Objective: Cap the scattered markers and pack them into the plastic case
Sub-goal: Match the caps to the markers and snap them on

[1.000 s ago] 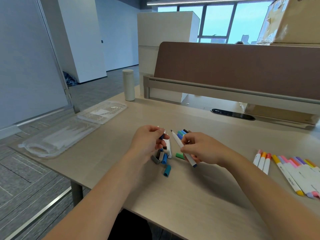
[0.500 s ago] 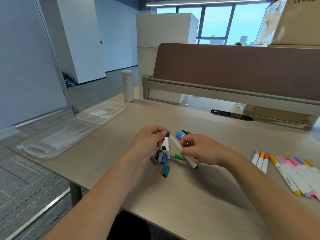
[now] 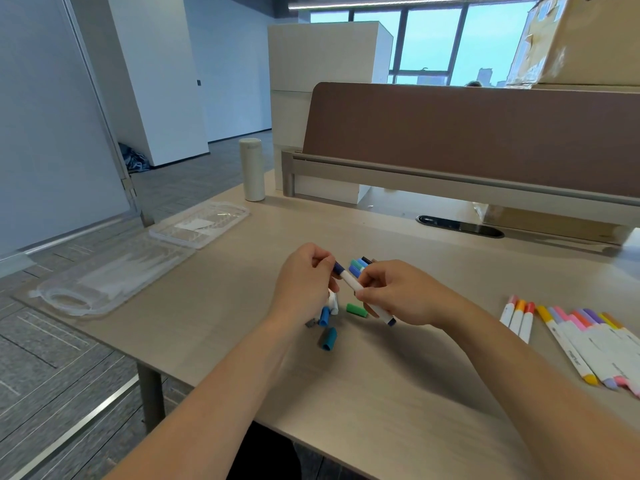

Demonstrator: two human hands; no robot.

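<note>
My right hand (image 3: 398, 292) grips a white marker (image 3: 349, 281) by its barrel, slanted up to the left. My left hand (image 3: 304, 280) pinches a dark blue cap (image 3: 338, 268) that sits on the marker's upper tip. Under the hands lie loose caps: a teal one (image 3: 328, 338), a blue one (image 3: 324, 315), a green one (image 3: 356, 309). Behind the hands a few blue and green markers (image 3: 358, 265) show partly. Several capped markers (image 3: 581, 341) lie in a row at the right. The clear plastic case (image 3: 104, 278) lies open at the table's left edge.
A white cylindrical bottle (image 3: 252, 169) stands at the back left of the table (image 3: 398, 382). A brown desk divider (image 3: 467, 133) runs along the far side, with a dark cable slot (image 3: 460, 226) before it. Cardboard boxes (image 3: 575, 39) sit at the top right.
My left hand has brought the dark blue cap onto the marker's bare tip. The marker has risen slightly in my right hand.
</note>
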